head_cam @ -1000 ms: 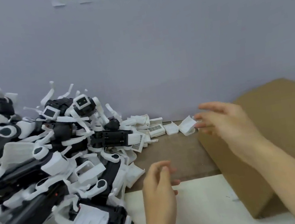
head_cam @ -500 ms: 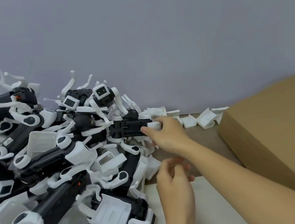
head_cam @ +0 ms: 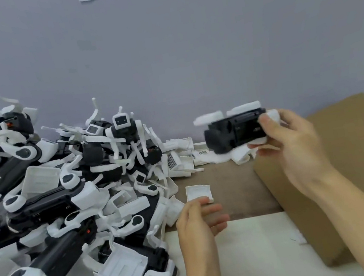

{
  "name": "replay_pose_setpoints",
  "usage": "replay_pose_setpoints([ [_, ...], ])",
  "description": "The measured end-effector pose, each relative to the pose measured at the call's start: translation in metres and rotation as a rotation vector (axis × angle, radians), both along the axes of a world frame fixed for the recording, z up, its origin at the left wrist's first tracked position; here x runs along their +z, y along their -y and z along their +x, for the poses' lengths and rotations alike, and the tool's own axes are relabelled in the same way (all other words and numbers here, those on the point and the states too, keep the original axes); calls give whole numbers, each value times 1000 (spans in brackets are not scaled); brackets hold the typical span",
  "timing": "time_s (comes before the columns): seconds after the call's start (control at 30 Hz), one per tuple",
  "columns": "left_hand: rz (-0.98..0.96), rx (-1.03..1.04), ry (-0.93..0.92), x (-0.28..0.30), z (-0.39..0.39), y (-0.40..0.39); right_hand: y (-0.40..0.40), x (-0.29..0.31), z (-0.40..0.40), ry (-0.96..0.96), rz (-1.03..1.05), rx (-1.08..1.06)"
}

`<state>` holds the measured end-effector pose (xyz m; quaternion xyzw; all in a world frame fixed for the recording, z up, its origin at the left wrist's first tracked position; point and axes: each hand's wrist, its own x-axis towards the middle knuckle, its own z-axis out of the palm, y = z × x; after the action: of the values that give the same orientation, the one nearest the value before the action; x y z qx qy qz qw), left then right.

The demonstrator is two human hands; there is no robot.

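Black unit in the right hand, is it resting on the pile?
No, the right hand holds the black unit up, apart from the pile.

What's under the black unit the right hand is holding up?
Loose white caps on the brown table, close to the wall. The right hand covers the black unit at its right end, and whatever lies directly behind it is hidden.

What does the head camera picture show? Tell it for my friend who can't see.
A person's right hand holds a black gadget with white parts above a brown table, beside a cardboard box. The left hand pinches a small white square piece. A big pile of similar black-and-white gadgets fills the left side.
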<state>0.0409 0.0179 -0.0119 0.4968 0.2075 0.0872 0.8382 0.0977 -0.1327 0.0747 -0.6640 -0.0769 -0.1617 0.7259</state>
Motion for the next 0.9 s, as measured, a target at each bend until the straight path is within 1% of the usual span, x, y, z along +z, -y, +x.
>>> replay_pose_setpoints([
  [0.1,-154,62,46,3,1,-2,15,-19,-13,-26,45,-46],
  [0.13,-159,76,63,3,1,-1,17,-26,-16,-34,34,-47],
  [0.17,-103,78,76,2,1,0,18,-33,-19,-34,11,-37],
  [0.2,1,61,89,1,0,1,18,-40,-22,-25,-26,-24],
  [0.3,336,-85,178,-1,-4,7,8,-56,-27,-10,-152,1],
  [0.4,553,-303,211,-4,-7,12,-6,-64,-26,10,-226,32],
  [0.47,619,-383,216,-6,-7,14,-15,-64,-27,37,-251,24],
  [0.5,598,-390,227,-6,-8,15,-19,-64,-28,52,-261,22],
  [0.6,320,-316,220,-5,-4,14,-24,-62,-32,62,-248,71],
  [0.67,222,-226,203,-4,-2,13,-23,-64,-33,23,-244,72],
  [0.77,52,-94,191,-4,-1,11,-24,-70,-37,-61,-432,17],
  [0.83,-30,-26,198,-3,-1,8,-30,-76,-45,-67,-548,63],
  [0.9,-47,7,187,-4,0,7,-37,-84,-55,-51,-616,142],
])
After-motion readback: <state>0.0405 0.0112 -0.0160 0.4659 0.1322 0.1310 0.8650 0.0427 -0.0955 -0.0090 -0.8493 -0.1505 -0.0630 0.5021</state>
